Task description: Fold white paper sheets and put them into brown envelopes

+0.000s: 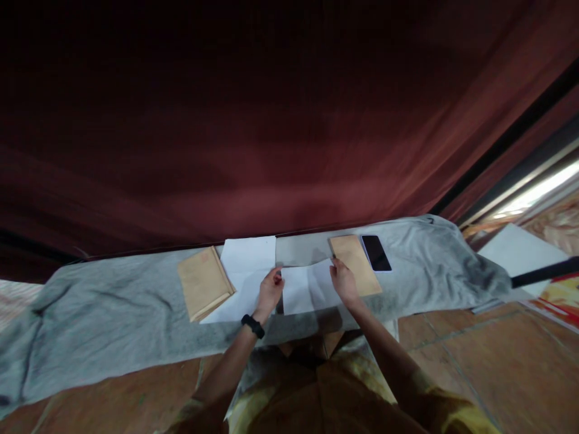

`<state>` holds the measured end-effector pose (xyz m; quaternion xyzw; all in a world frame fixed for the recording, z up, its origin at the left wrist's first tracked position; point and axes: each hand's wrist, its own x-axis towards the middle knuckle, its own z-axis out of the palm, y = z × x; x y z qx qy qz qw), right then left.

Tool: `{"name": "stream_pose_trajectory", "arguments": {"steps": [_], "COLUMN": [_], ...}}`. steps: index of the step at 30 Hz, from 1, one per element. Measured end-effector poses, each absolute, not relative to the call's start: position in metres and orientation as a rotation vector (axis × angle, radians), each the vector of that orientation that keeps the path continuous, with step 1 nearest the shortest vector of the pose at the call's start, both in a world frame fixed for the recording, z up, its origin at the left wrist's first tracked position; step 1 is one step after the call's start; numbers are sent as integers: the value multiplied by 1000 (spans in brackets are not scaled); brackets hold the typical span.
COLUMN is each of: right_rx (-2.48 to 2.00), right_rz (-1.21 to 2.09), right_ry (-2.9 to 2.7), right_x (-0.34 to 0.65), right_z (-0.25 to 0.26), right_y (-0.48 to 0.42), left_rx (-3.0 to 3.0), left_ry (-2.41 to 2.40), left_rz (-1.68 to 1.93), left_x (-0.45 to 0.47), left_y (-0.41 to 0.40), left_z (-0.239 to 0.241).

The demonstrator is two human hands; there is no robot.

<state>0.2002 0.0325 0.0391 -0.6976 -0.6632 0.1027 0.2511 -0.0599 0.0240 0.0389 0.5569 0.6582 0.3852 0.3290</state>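
Observation:
A creased white sheet of paper (308, 289) spans the gap between my hands, slightly raised over the grey cloth. My left hand (271, 290), with a black band on its wrist, pinches the sheet's left edge. At the upper right corner my right hand (344, 282) grips the same sheet between thumb and fingers. Under and beyond my left hand lie more white sheets (248, 256). A stack of brown envelopes (204, 283) rests partly on them, to the left. One brown envelope (359, 259) lies flat just behind my right hand.
A phone (376, 253) with a dark screen lies right of the single envelope. Grey cloth (113, 319) covers the long narrow surface. A dark red curtain (271, 150) hangs behind it. White board (520, 253) and a black bar (545, 272) are at the right, above the tiled floor (470, 355).

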Motion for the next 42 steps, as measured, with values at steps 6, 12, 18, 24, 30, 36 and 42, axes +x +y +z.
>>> {"name": "stream_pose_trajectory", "arguments": {"steps": [6,12,18,24,30,36,42], "right_rx": [-1952,-1927,-1678,-1507,-1422,-1773,-1896], "right_rz": [201,143,114,268,164,-69,-103], "right_ry": [-1903,-1984,-2084,-2124,-2132,-2047,-2047], "right_x": [191,190,173,149,177,259,274], "right_z": [26,21,10,-6,-11,20,14], "right_y": [30,17,-5,-14,2,96,122], "left_rx": [1653,1874,2049,2352,2431,2443,2443], "left_ry": [1857,1913,1976,1869,1932,1924,1903], "left_rz": [923,774,657,456,397,475,530], "left_x": [-54,-46,-23,13,13,11,9], "left_y": [28,7,-10,-19,-23,-21,-20], "left_z": [36,37,38,17,5,5,3]}}
